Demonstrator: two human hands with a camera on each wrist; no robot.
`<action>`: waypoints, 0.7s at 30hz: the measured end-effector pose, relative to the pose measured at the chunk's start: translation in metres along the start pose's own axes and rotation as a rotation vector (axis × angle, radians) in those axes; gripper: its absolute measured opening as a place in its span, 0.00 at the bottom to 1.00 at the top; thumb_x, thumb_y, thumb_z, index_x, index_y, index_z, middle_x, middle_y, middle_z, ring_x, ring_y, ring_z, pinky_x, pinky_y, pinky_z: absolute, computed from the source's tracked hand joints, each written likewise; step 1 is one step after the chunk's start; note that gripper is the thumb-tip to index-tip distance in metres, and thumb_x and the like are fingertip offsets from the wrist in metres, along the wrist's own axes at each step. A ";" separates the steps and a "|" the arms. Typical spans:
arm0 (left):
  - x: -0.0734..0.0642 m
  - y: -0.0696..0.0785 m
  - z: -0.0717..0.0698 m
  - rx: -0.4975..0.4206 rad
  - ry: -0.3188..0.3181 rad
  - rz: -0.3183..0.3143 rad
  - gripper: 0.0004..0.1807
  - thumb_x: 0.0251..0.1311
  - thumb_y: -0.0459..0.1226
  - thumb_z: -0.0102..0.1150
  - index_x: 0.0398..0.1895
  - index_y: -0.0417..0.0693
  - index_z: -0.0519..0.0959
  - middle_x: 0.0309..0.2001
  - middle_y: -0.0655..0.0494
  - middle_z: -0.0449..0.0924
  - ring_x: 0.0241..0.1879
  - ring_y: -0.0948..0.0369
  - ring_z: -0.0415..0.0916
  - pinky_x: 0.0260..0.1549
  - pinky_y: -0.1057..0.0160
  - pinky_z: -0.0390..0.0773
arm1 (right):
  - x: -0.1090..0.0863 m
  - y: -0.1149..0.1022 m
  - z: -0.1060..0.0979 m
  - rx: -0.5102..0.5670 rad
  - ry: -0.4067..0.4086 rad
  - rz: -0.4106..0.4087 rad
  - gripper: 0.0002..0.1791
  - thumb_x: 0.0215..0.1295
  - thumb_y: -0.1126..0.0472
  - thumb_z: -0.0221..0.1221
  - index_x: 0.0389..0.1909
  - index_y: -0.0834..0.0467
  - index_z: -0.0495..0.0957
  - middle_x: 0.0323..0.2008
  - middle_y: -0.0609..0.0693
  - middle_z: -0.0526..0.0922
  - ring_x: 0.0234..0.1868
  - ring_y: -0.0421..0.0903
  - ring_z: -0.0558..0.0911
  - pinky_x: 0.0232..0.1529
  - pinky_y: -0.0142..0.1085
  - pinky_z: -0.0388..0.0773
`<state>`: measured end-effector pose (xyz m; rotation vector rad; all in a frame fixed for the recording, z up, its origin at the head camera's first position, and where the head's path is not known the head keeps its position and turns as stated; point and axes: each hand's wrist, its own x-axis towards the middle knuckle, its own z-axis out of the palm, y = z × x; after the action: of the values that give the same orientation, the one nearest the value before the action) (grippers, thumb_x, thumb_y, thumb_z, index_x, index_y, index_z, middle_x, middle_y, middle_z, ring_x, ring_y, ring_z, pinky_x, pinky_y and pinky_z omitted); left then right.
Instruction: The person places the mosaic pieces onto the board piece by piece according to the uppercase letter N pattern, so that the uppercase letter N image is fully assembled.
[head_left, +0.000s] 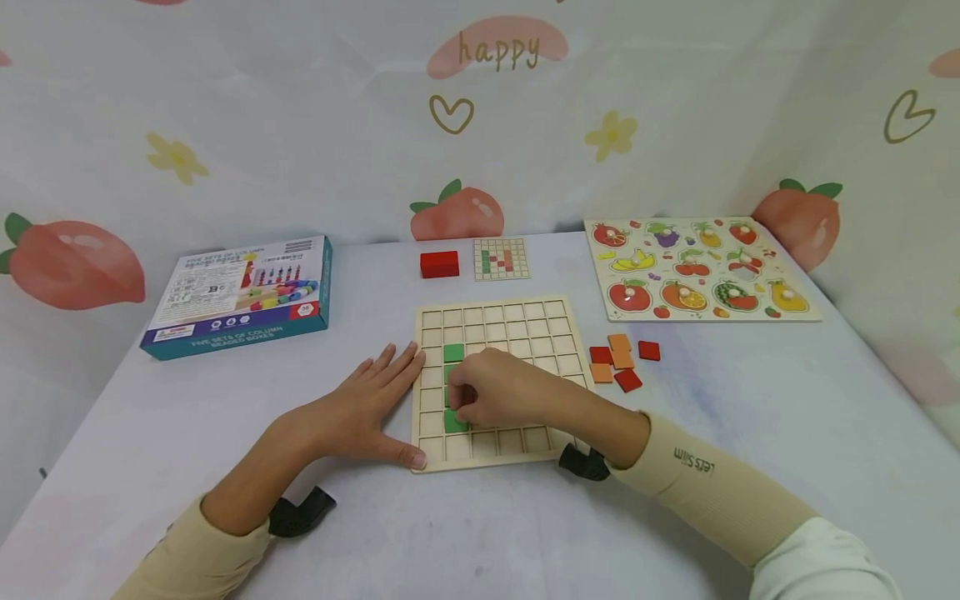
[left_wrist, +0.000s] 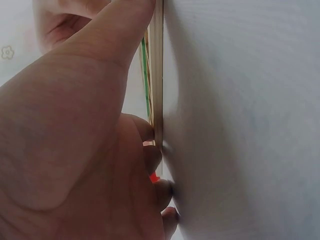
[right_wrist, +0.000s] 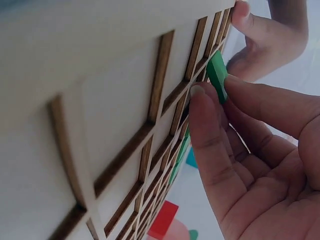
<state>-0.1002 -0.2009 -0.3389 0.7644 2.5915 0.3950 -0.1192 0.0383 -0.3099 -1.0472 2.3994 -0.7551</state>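
Observation:
A wooden grid board (head_left: 517, 457) lies on the table with green square tiles (head_left: 453, 353) in its second column from the left. My right hand (head_left: 498, 387) reaches over the board and pinches a green tile (right_wrist: 217, 75) between thumb and fingers. In the right wrist view that tile stands tilted at a grid cell. My left hand (head_left: 360, 417) lies spread at the board's left side, fingertips at the edge and thumb at the near left corner. The left wrist view shows the board's side edge (left_wrist: 159, 75) along the thumb and fingers. My right hand covers part of the green column.
Loose red tiles (head_left: 649, 351) and orange tiles (head_left: 602, 373) lie right of the board. Behind it are a red block (head_left: 439, 265) and a small pattern card (head_left: 502, 259). A fruit puzzle board (head_left: 705, 315) lies back right, a bead toy box (head_left: 240, 298) back left.

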 end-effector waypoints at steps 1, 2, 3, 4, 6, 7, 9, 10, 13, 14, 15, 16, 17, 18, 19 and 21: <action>0.000 0.000 0.000 0.001 0.000 0.000 0.72 0.42 0.74 0.64 0.82 0.46 0.42 0.81 0.50 0.34 0.78 0.44 0.27 0.72 0.39 0.37 | 0.000 0.000 0.000 -0.007 -0.004 0.003 0.09 0.62 0.66 0.68 0.25 0.52 0.81 0.22 0.40 0.79 0.28 0.38 0.76 0.32 0.31 0.75; 0.000 0.000 0.000 0.000 0.000 0.000 0.72 0.42 0.74 0.64 0.82 0.46 0.42 0.81 0.49 0.34 0.78 0.44 0.27 0.72 0.39 0.37 | -0.001 0.000 0.000 -0.014 -0.008 0.008 0.09 0.62 0.66 0.68 0.26 0.52 0.81 0.22 0.40 0.79 0.28 0.38 0.76 0.33 0.31 0.75; 0.000 0.000 0.000 0.000 -0.001 -0.001 0.72 0.42 0.74 0.64 0.82 0.46 0.42 0.81 0.49 0.34 0.78 0.44 0.27 0.72 0.39 0.37 | -0.001 -0.001 0.000 -0.023 -0.015 0.012 0.07 0.62 0.65 0.68 0.27 0.52 0.82 0.22 0.40 0.79 0.29 0.39 0.76 0.33 0.31 0.75; 0.000 0.000 0.000 0.001 -0.002 -0.002 0.72 0.42 0.74 0.64 0.82 0.47 0.42 0.81 0.49 0.34 0.78 0.44 0.27 0.72 0.38 0.37 | -0.001 -0.001 0.000 -0.035 -0.023 0.016 0.06 0.62 0.64 0.69 0.28 0.53 0.83 0.23 0.40 0.79 0.29 0.39 0.76 0.34 0.31 0.75; 0.001 0.000 0.000 0.003 -0.003 -0.006 0.72 0.42 0.74 0.64 0.82 0.47 0.41 0.81 0.49 0.34 0.78 0.44 0.27 0.72 0.38 0.37 | -0.003 -0.003 0.000 -0.062 -0.039 0.024 0.02 0.63 0.63 0.69 0.32 0.55 0.86 0.24 0.41 0.78 0.31 0.40 0.75 0.34 0.31 0.74; 0.001 0.000 0.000 0.005 -0.004 -0.007 0.72 0.42 0.74 0.64 0.82 0.47 0.41 0.81 0.49 0.34 0.78 0.44 0.27 0.72 0.38 0.37 | -0.003 -0.003 0.001 -0.079 -0.047 0.020 0.01 0.63 0.63 0.69 0.34 0.55 0.86 0.24 0.41 0.77 0.31 0.40 0.75 0.34 0.31 0.73; 0.001 0.000 0.000 0.009 -0.004 -0.008 0.72 0.41 0.74 0.64 0.82 0.47 0.41 0.81 0.49 0.34 0.78 0.44 0.27 0.72 0.38 0.37 | -0.005 -0.005 0.003 -0.091 -0.063 0.008 0.03 0.64 0.62 0.68 0.37 0.56 0.88 0.23 0.42 0.76 0.31 0.39 0.74 0.33 0.31 0.71; 0.001 0.000 0.000 0.011 -0.003 -0.007 0.72 0.41 0.74 0.64 0.82 0.47 0.41 0.81 0.49 0.34 0.78 0.44 0.27 0.72 0.38 0.37 | -0.006 -0.006 0.004 -0.093 -0.069 -0.002 0.03 0.64 0.62 0.67 0.37 0.56 0.88 0.23 0.41 0.76 0.31 0.39 0.73 0.33 0.31 0.71; 0.000 0.000 0.000 0.012 0.000 -0.002 0.72 0.42 0.74 0.64 0.82 0.47 0.41 0.81 0.49 0.34 0.78 0.44 0.27 0.72 0.39 0.37 | -0.012 -0.009 0.007 -0.088 -0.083 -0.040 0.04 0.65 0.62 0.66 0.33 0.54 0.89 0.23 0.40 0.75 0.30 0.38 0.72 0.31 0.30 0.70; 0.000 -0.001 0.000 0.011 0.001 -0.002 0.72 0.42 0.74 0.64 0.82 0.47 0.41 0.81 0.49 0.34 0.78 0.44 0.27 0.72 0.39 0.37 | -0.014 -0.010 0.007 -0.079 -0.086 -0.052 0.05 0.65 0.62 0.66 0.32 0.53 0.89 0.24 0.40 0.76 0.29 0.37 0.72 0.30 0.30 0.70; 0.000 -0.001 0.000 0.009 0.001 -0.003 0.72 0.42 0.74 0.64 0.82 0.47 0.41 0.81 0.50 0.34 0.78 0.44 0.27 0.72 0.39 0.37 | -0.017 -0.011 0.007 -0.076 -0.086 -0.069 0.06 0.65 0.62 0.65 0.30 0.53 0.89 0.25 0.39 0.76 0.29 0.37 0.72 0.29 0.30 0.70; 0.000 -0.001 0.000 0.009 0.003 -0.004 0.72 0.42 0.74 0.64 0.82 0.47 0.41 0.81 0.50 0.34 0.78 0.44 0.27 0.72 0.39 0.37 | -0.019 -0.010 0.008 -0.074 -0.085 -0.084 0.07 0.65 0.61 0.65 0.28 0.52 0.89 0.25 0.39 0.76 0.29 0.37 0.72 0.29 0.29 0.70; 0.000 -0.001 0.000 0.009 0.004 -0.004 0.72 0.42 0.74 0.64 0.82 0.47 0.41 0.81 0.50 0.34 0.78 0.45 0.27 0.72 0.39 0.37 | -0.020 -0.009 0.008 -0.071 -0.081 -0.095 0.07 0.65 0.61 0.65 0.28 0.51 0.88 0.25 0.39 0.75 0.28 0.37 0.72 0.28 0.29 0.69; 0.000 -0.001 0.001 0.009 0.004 -0.006 0.72 0.42 0.74 0.64 0.82 0.48 0.41 0.81 0.50 0.34 0.78 0.45 0.27 0.72 0.39 0.37 | -0.022 -0.007 0.009 -0.065 -0.074 -0.102 0.07 0.65 0.61 0.65 0.28 0.50 0.88 0.25 0.39 0.75 0.28 0.37 0.72 0.28 0.29 0.70; 0.000 0.000 0.001 0.009 0.005 -0.007 0.72 0.42 0.74 0.64 0.82 0.48 0.41 0.81 0.50 0.35 0.78 0.45 0.27 0.72 0.39 0.38 | -0.023 -0.005 0.009 -0.056 -0.067 -0.109 0.07 0.65 0.61 0.65 0.28 0.50 0.88 0.25 0.38 0.76 0.28 0.36 0.72 0.28 0.29 0.70; 0.000 0.000 0.001 0.012 0.006 -0.009 0.72 0.41 0.75 0.64 0.82 0.48 0.42 0.81 0.50 0.35 0.78 0.44 0.27 0.72 0.39 0.38 | -0.026 0.000 0.007 -0.032 -0.052 -0.113 0.06 0.66 0.59 0.64 0.30 0.49 0.87 0.25 0.36 0.77 0.29 0.36 0.74 0.31 0.29 0.73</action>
<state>-0.0998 -0.2007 -0.3401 0.7567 2.6045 0.3801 -0.0987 0.0563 -0.3114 -1.2092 2.3316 -0.7200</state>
